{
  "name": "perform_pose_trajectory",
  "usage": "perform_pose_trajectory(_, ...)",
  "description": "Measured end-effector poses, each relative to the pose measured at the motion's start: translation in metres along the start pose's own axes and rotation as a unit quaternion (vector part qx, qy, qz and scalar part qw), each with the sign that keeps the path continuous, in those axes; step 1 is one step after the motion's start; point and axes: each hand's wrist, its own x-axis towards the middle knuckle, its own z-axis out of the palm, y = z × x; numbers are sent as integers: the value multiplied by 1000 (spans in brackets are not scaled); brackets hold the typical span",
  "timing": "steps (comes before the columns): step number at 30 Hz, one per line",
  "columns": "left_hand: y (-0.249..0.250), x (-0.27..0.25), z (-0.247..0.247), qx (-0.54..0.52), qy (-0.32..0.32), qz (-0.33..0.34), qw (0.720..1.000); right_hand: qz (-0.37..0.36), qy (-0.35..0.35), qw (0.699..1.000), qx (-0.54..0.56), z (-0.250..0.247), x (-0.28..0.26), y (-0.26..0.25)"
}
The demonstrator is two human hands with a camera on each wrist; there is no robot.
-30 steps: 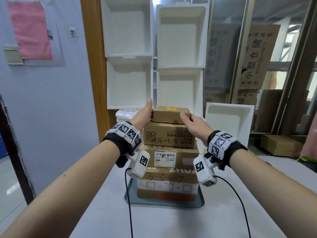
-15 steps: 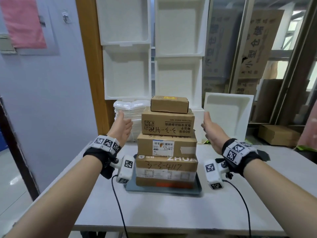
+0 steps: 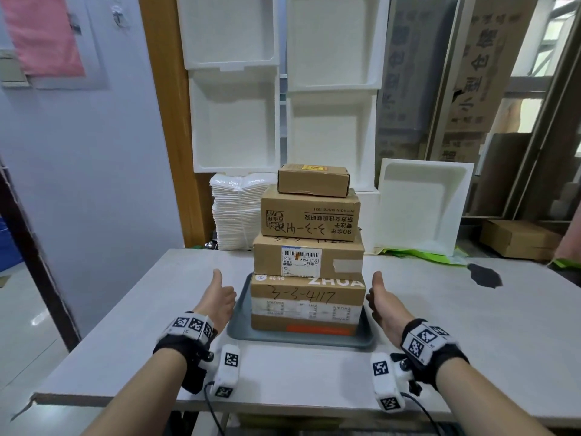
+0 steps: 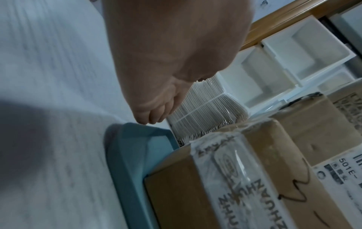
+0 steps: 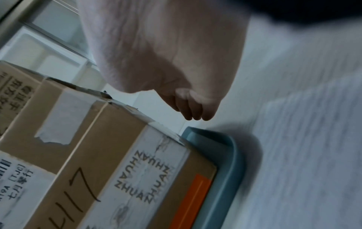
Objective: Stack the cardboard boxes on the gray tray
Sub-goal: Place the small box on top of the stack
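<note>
Four cardboard boxes stand stacked on the gray tray point(image 3: 239, 328), centre of the head view, largest at the bottom and smallest on top. Bottom box point(image 3: 308, 306) carries handwritten numbers and printed tape; above it the labelled box point(image 3: 308, 261), then the box with upside-down print point(image 3: 309, 217), then the small top box point(image 3: 313, 180). The tray sits on the pale table point(image 3: 471, 325), lower half of the frame.

Left hand point(image 3: 217, 302) just left of the tray, right hand point(image 3: 382, 302) just right of it, both low beside the bottom box. Thumbs up, fingers loosely extended; neither hand holds anything. In the wrist views the fingertips hang just above the tray's far corners, not gripping; whether they touch the rim I cannot tell.

Judgement: stacking looks complete, nothing left loose on the table.

Risks from here:
- The tower is tall and narrows upward. The top box sits slightly right of centre. A knock from either hand to the lower boxes could topple the upper two.
- If the tray gets lifted or slid, any tilt or jerk could make the boxes slip on each other; cardboard on taped cardboard grips poorly.
- Wrist cables trail near the table's front edge, lower frame; a snag could jerk a hand into the stack.
</note>
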Motion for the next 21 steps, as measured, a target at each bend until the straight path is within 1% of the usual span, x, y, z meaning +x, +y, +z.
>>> perform_pose_trajectory(5, -5, 2, 3, 3, 3, -8, 1000, 29, -14, 998, 57, 2, 5, 11)
perform_pose_trajectory(7, -5, 3, 4, 6, 1, -13, 1000, 36, -27, 998, 48, 4, 6, 13)
perform_pose_trajectory(11, -7, 4, 10, 6, -5, -20, 1000, 29, -17, 999, 29, 2, 6, 13)
perform_pose_trajectory(17, -12, -2, 33, 6, -30, -26, 999, 20, -5, 999, 29, -19, 8, 13)
perform_pose_trajectory(21, -19, 3, 46, 7, -47, -33, 998, 30, -1, 999, 31, -35, 8, 13)
